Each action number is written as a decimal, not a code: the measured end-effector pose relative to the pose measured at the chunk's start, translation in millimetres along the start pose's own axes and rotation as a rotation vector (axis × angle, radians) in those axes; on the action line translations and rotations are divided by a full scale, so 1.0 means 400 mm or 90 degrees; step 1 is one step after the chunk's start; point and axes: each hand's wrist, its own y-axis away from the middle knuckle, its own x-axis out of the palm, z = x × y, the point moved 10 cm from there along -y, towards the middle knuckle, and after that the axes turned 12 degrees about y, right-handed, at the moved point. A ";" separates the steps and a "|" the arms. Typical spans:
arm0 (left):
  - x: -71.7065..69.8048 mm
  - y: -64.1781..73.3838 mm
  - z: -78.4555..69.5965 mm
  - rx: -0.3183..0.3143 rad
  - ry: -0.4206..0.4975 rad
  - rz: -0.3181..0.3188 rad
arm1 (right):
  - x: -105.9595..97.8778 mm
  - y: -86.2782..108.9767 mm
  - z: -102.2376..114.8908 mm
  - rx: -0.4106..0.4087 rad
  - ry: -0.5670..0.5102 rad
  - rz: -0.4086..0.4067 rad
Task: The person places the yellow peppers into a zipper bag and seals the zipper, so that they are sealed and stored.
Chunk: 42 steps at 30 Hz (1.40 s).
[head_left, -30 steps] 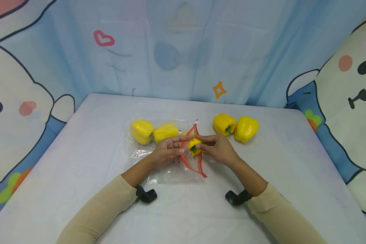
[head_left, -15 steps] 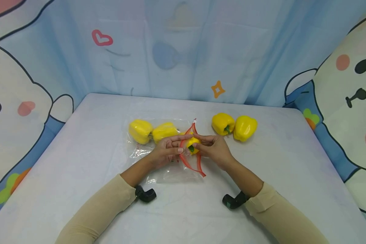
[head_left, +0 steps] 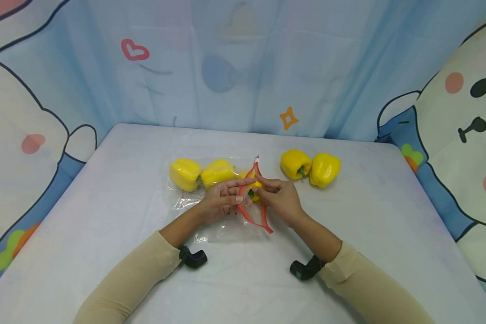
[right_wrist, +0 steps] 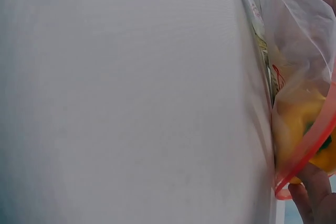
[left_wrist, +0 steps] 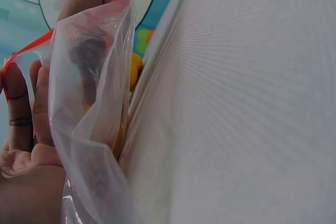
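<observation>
A clear zip bag (head_left: pixel 222 231) with a red-edged mouth (head_left: pixel 264 218) lies on the table. Two yellow bell peppers, one at the far left (head_left: pixel 185 174) and another beside it (head_left: pixel 218 173), show inside it. My left hand (head_left: pixel 220 200) holds the bag's mouth apart, thumb and index finger spread along the red edge. At that mouth, my right hand (head_left: pixel 282 199) holds a third yellow bell pepper (right_wrist: pixel 291 119) by its near end, fingertips within the opening. Green shows on its stem end. My hands and the bag partly hide this pepper.
Two more yellow bell peppers, a left one (head_left: pixel 295 164) and a right one (head_left: pixel 325 170), rest side by side behind my right hand. A white cloth covers the table (head_left: pixel 243 288). Behind it hangs a blue patterned curtain (head_left: pixel 235 67).
My right hand has moved a little left, taking the third pepper deeper into the bag's mouth. The left hand has stayed nearly still on the bag.
</observation>
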 end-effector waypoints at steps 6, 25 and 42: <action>0.003 -0.001 -0.001 0.000 0.003 0.002 | 0.000 -0.006 0.004 0.002 -0.008 -0.027; 0.009 -0.002 -0.003 -0.005 0.017 0.006 | -0.011 -0.007 -0.010 0.013 -0.058 -0.051; 0.006 0.003 -0.003 -0.011 0.025 0.001 | 0.000 -0.020 -0.014 0.039 -0.114 -0.092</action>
